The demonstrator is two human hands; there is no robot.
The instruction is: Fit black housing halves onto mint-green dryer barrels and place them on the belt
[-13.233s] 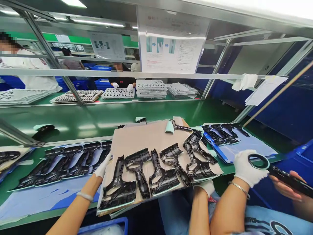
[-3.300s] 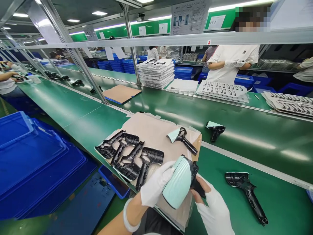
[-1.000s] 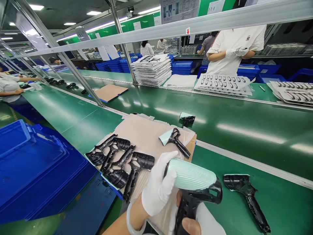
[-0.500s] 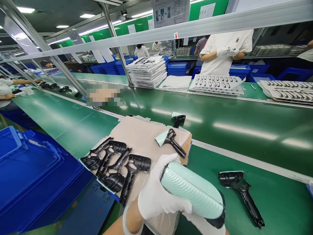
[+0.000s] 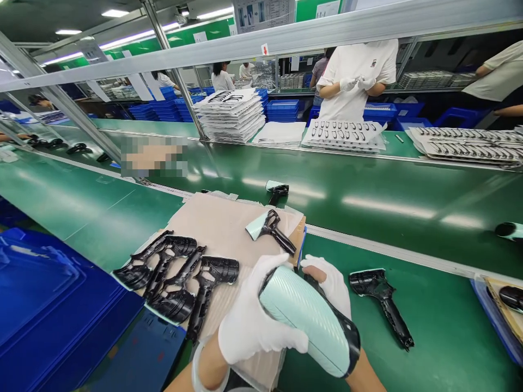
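Both my gloved hands grip one hair dryer body (image 5: 312, 321) with a mint green ribbed barrel and black shell, low in the middle. My left hand (image 5: 253, 321) wraps the barrel's near side, fingers closed. My right hand (image 5: 329, 283) holds it from behind, fingers curled over the top. Just left, several black half shells (image 5: 180, 275) lie in a row on a beige cardboard sheet (image 5: 220, 223). A small mint and black dryer part (image 5: 269, 228) rests on the sheet's far corner. A lone black half shell (image 5: 379, 299) lies on the green table to the right.
A green conveyor belt (image 5: 368, 201) runs behind, carrying an assembled dryer (image 5: 277, 190). Blue crates (image 5: 44, 294) sit at the left. Across the belt a person in a white shirt (image 5: 355, 76) stands by stacked trays of parts (image 5: 232, 111). A blue tray (image 5: 498, 310) is at the right edge.
I have turned the dryer body so the mint barrel slopes down to the right. My right hand moved up behind it. The view has swung right.
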